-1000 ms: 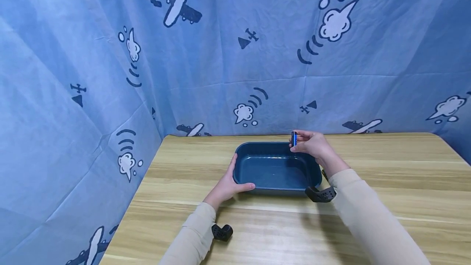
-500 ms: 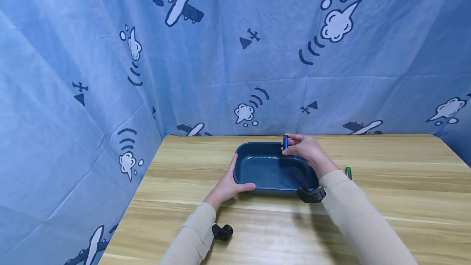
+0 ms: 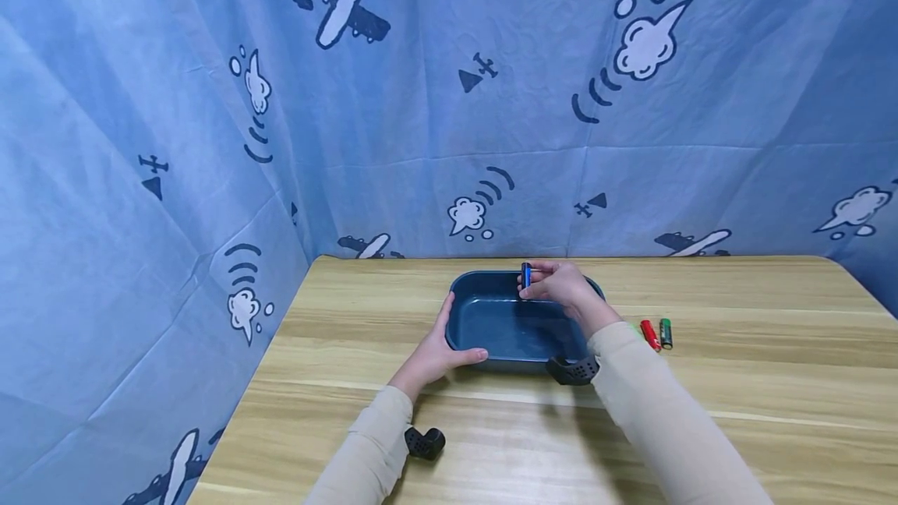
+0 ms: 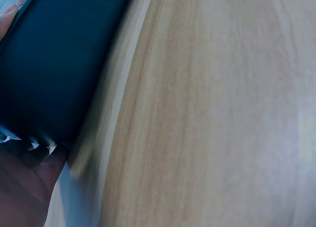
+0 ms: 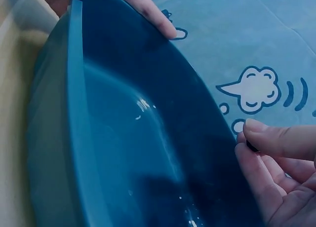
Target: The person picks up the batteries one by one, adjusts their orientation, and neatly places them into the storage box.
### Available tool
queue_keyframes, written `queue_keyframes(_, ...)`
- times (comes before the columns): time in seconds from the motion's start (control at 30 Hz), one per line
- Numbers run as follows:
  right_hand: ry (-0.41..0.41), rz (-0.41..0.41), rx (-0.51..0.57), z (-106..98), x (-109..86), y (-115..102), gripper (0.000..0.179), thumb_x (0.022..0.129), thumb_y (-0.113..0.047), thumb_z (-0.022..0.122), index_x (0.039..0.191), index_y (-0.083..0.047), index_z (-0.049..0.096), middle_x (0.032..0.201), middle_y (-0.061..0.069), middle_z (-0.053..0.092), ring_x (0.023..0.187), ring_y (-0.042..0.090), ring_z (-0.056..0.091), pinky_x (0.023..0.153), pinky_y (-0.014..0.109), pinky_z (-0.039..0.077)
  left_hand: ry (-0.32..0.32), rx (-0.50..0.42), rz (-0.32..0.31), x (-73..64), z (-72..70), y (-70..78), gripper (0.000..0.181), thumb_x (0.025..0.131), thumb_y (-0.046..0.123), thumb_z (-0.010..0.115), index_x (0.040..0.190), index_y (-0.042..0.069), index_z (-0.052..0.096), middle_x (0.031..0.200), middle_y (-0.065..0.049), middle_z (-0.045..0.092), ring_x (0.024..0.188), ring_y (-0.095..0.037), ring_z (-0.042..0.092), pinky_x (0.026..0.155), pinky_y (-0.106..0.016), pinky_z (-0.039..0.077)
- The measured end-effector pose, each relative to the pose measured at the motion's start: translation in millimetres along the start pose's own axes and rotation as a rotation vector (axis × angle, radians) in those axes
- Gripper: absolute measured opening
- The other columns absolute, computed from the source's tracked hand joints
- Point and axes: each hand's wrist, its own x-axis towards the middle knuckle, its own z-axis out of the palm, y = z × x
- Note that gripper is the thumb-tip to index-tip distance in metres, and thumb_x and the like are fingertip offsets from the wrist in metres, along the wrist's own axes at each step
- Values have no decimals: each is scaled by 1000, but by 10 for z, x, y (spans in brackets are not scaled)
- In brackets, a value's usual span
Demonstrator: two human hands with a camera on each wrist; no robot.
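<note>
In the head view a dark blue rectangular basin (image 3: 515, 330) stands on the wooden table. My left hand (image 3: 436, 349) holds it at the left end, thumb over the near rim and fingers along the left side. Between thumb and fingertips of my right hand (image 3: 567, 288) is a blue-and-black battery (image 3: 526, 276), pinched upright above the basin's far wall. In the right wrist view only a dark end of the battery (image 5: 252, 146) shows between the fingers. The basin's inside holds nothing visible; its right end is partly behind my right hand and wrist.
Right of the basin, on the table, lie a red battery (image 3: 650, 335) and a green battery (image 3: 666, 333). A bright green bit (image 3: 635, 327) peeks out beside my right sleeve. A blue curtain (image 3: 533, 100) with printed airplanes hangs behind the table and on its left.
My right hand has moved left along the basin's far side with the blue battery. The red and green batteries have come out from behind the right arm. The left hand stays put.
</note>
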Motion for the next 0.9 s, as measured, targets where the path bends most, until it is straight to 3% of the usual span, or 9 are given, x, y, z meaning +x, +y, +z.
queue_keyframes(0.23, 0, 28, -44, 64, 19, -4, 59, 77, 6, 70, 131, 3, 46, 109, 19, 64, 82, 14, 66, 83, 33, 51, 0, -6, -2, -13, -9, 13, 105, 73, 36, 78, 148, 38, 4, 152, -10, 17, 134, -34, 25, 105, -55, 24)
queue_keyframes(0.47, -12, 38, -27, 139, 71, 8, 55, 77, 8, 69, 127, 4, 47, 106, 19, 65, 81, 15, 66, 80, 31, 52, -5, -8, -8, -9, -6, 8, 104, 74, 37, 78, 148, 39, 4, 152, -10, 18, 133, -34, 26, 105, -55, 24)
queue_keyframes(0.9, -16, 62, -44, 244, 107, 1, 62, 76, 7, 71, 132, 1, 45, 107, 17, 65, 83, 16, 66, 82, 33, 52, 1, -5, -3, 0, 2, -1, 104, 74, 37, 78, 148, 38, 5, 151, -12, 20, 133, -34, 27, 105, -55, 23)
